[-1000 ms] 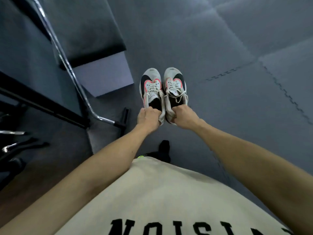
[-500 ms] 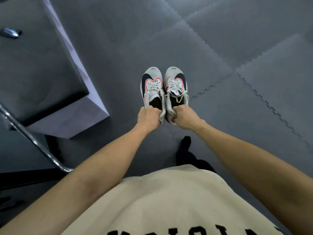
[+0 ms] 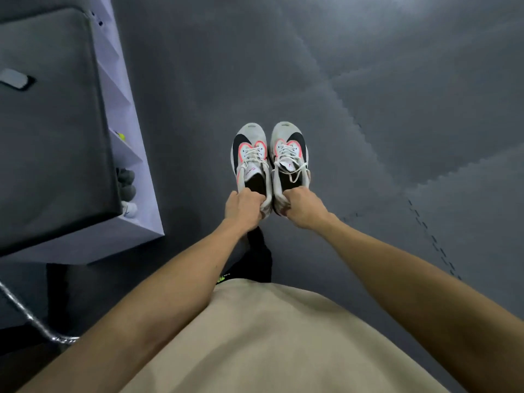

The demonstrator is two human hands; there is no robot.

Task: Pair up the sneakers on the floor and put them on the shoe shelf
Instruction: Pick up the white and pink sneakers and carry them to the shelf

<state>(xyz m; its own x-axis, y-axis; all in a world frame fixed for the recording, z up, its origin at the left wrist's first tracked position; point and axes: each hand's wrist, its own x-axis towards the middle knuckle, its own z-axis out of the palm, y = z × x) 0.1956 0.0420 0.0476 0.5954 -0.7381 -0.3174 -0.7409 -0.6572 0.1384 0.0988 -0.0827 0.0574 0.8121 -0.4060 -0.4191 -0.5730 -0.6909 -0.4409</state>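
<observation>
Grey-and-white with black panels and pink trim, the two sneakers form a matched pair, held side by side and touching, toes pointing to 12 o'clock, above the floor (image 3: 368,80).

Head view. The left hand (image 3: 243,207) is closed on the heel collar of the left sneaker (image 3: 251,158); the right hand (image 3: 302,207) is closed likewise on the heel of the right sneaker (image 3: 289,154). Both arms reach forward from the lower edge of the frame, over a beige shirt (image 3: 269,336).

Progress, as a judgement: pairing appears done for this pair, and the carry is under way; placing is not yet done. The shoe shelf (image 3: 124,131), white and stepped into compartments, stands at 9 o'clock, well apart from the sneakers. Its lower compartments already hold other footwear: grey shoes (image 3: 126,180) and a white one (image 3: 129,208) just below them. A small yellow-green item higher up is too small to identify. Whether more sneakers wait on the floor cannot be told; none show here.

Edges and room. The dark foam-tile floor is open from 12 to 4 o'clock. Toward the shelf, its lower corner at 8 o'clock juts out nearest the left arm, and a chrome tube (image 3: 34,319) runs at 7 o'clock. A dark padded top (image 3: 48,123) covers the shelf, so compartments are likely entered from their open side.
</observation>
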